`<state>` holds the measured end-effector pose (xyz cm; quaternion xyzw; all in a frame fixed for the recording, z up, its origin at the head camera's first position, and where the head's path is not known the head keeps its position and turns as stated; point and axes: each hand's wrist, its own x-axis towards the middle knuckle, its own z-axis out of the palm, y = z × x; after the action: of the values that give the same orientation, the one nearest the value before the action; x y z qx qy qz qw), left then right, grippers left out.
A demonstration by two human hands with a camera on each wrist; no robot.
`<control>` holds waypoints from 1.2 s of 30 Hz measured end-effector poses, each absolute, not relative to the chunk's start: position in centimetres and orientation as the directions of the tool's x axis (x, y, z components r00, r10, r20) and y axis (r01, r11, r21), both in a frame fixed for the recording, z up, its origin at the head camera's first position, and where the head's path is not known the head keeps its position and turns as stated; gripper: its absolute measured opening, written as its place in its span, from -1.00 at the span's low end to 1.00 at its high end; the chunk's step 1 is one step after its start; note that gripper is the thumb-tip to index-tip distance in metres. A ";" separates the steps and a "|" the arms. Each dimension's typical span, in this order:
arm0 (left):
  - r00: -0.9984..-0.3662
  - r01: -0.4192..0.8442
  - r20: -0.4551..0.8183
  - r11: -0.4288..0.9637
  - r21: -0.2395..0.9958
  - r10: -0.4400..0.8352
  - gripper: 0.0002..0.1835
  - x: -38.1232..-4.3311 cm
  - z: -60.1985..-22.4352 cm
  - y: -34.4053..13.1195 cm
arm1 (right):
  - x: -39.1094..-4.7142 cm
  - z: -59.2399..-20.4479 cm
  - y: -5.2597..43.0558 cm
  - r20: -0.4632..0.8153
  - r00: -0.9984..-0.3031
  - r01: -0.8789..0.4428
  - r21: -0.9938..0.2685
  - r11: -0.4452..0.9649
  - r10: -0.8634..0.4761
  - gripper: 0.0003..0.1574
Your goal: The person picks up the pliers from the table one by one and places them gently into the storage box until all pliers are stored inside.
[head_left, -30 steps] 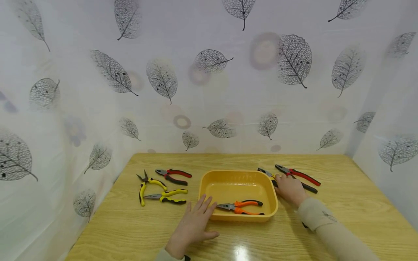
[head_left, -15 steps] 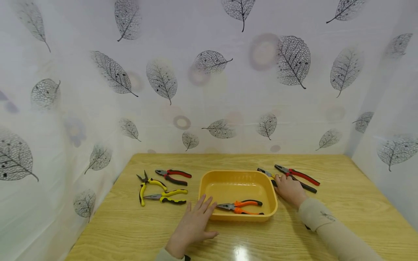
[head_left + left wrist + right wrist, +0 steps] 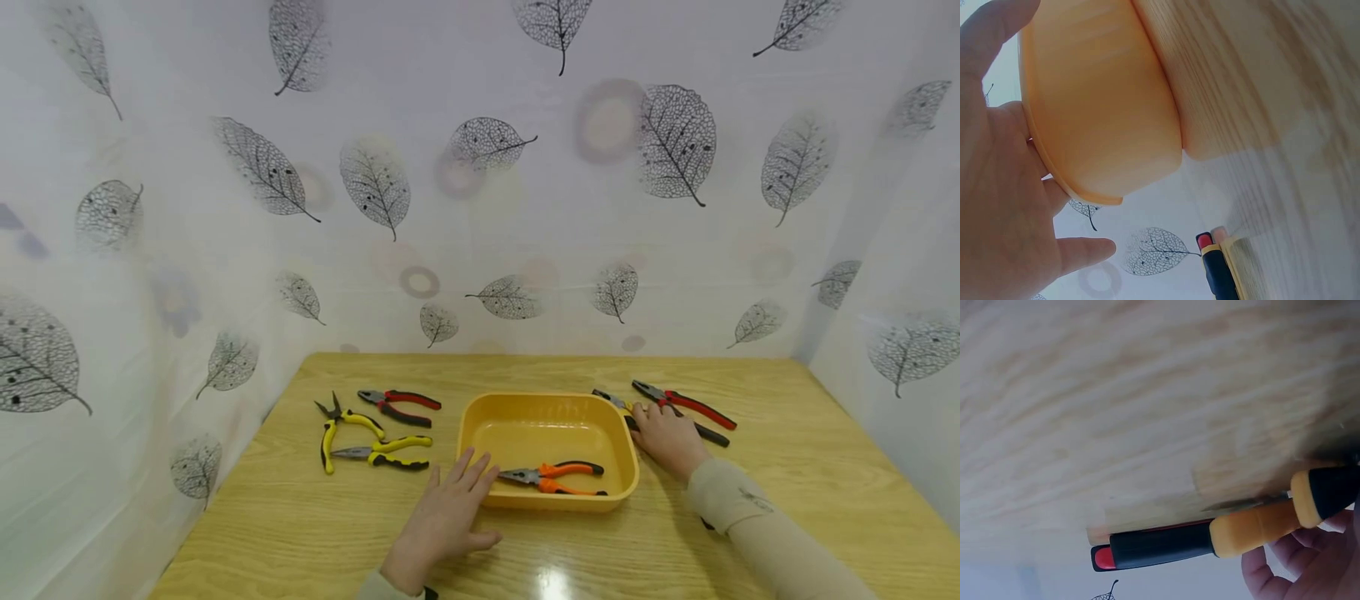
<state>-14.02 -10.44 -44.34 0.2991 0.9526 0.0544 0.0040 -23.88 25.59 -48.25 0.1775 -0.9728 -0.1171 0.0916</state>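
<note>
My left hand [image 3: 450,517] lies with spread fingers at the near left corner of a yellow plastic basin [image 3: 622,454]. In the left wrist view its fingers reach behind the basin's rim [image 3: 1054,169], thumb held apart. Inside the basin rest orange-and-black long-nose pliers [image 3: 555,477]. To the right of the basin, my right hand [image 3: 671,442] holds yellow-and-black pliers [image 3: 613,398], its fingers curled over the handles and hiding most of them. The right wrist view shows their yellow handle [image 3: 1254,528] against my fingers. Red-and-black pliers [image 3: 690,404] lie just beyond that hand.
Left of the basin on the wooden table [image 3: 300,533] lie red-and-black pliers [image 3: 401,407], open yellow pliers [image 3: 337,425] and yellow-and-black long-nose pliers [image 3: 390,452]. A leaf-patterned white sheet [image 3: 480,233] closes off the back and sides.
</note>
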 end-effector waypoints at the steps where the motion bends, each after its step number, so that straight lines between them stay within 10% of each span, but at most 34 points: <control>1: -0.820 0.570 0.024 0.814 0.106 0.571 -0.12 -14.0 -44.4 -10.4 | -23.8 -48.2 25.6 0.131 -0.924 -0.321 0.247 0.914 -0.360 -0.41; 36: -0.814 0.578 0.021 0.808 0.112 0.580 -0.13 -14.0 -44.2 -10.4 | -22.1 -44.9 27.9 0.198 -0.937 -0.249 0.203 0.947 -0.289 -0.53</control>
<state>-14.03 -10.38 -44.20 0.3046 0.9508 0.0564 0.0073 -22.13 27.94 -44.90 0.1374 -0.9801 -0.0879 0.1132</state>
